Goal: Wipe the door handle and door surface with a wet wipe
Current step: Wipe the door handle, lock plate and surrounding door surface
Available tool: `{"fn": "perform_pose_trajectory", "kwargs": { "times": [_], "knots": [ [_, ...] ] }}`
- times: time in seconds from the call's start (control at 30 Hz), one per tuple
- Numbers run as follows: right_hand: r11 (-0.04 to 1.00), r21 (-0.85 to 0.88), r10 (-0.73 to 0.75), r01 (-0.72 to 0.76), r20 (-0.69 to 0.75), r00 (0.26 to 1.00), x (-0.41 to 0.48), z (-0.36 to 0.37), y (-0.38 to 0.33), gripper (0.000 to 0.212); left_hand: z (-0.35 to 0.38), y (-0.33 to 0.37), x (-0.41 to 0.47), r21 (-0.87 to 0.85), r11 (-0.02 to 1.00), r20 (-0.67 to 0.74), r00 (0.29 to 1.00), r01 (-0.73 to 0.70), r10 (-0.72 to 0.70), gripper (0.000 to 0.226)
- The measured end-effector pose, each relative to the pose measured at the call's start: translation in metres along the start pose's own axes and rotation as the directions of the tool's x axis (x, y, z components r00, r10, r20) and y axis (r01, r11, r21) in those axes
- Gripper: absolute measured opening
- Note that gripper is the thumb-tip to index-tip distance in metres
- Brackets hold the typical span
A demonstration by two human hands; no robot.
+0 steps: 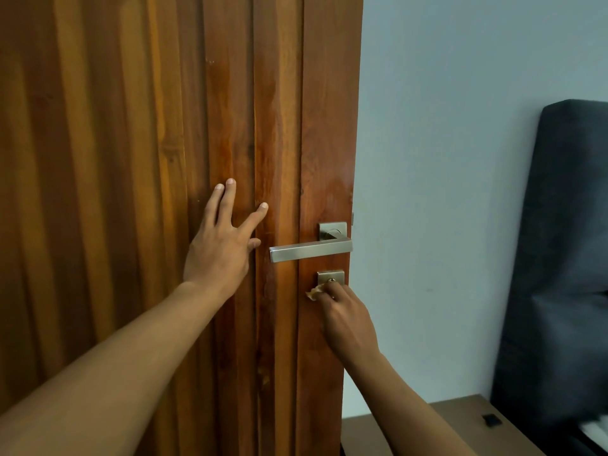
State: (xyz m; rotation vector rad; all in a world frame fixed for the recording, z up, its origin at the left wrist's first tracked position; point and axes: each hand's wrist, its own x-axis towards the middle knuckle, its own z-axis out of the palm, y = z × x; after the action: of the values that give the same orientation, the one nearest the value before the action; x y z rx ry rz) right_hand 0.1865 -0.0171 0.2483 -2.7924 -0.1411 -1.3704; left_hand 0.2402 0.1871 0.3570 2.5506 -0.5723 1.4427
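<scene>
Under right hand, wet wipe

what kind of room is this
Probably a bedroom at home: a wooden door with a metal lever handle, and a dark padded headboard against a plain wall.

pale wall, dark headboard (padded)
</scene>
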Motion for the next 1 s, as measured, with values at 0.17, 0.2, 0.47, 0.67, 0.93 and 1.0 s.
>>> {"fn": "perform_pose_trajectory", "kwargs": {
  "times": [0.17, 0.2, 0.47, 0.67, 0.93, 1.0],
  "knots": [
    [1.000, 0.012, 0.012, -0.012, 0.016, 1.000, -0.006, -0.001, -0.001, 0.034, -0.001, 0.001, -0.001, -0.006, 1.000, 0.005, 1.000, 0.010, -0.010, 0.064],
    [1.000, 0.019, 0.020, -0.021, 0.016, 1.000, -0.006, -0.001, -0.002, 0.032, -0.001, 0.001, 0.000, -0.009, 1.000, 0.005, 1.000, 0.009, -0.009, 0.063],
    [0.945, 0.196, 0.278, -0.263, -0.051, 0.959, -0.008, -0.010, 0.010, 0.016, -0.001, 0.000, -0.001, -0.020, 1.000, 0.004, 1.000, 0.006, -0.006, 0.063],
    [0.957, 0.251, 0.174, -0.142, -0.107, 0.979, 0.014, -0.019, 0.004, 0.024, -0.002, 0.002, 0.000, -0.001, 1.000, 0.005, 1.000, 0.009, -0.009, 0.064],
    [0.985, 0.135, 0.133, -0.112, -0.161, 0.978, 0.015, -0.005, 0.017, 0.036, -0.003, 0.002, -0.001, 0.014, 1.000, 0.016, 1.000, 0.005, -0.005, 0.063],
    [0.957, 0.245, 0.189, -0.154, -0.127, 0.974, 0.019, -0.007, 0.020, 0.029, -0.004, 0.003, -0.001, 0.011, 1.000, 0.016, 1.000, 0.012, -0.013, 0.062]
  ]
}}
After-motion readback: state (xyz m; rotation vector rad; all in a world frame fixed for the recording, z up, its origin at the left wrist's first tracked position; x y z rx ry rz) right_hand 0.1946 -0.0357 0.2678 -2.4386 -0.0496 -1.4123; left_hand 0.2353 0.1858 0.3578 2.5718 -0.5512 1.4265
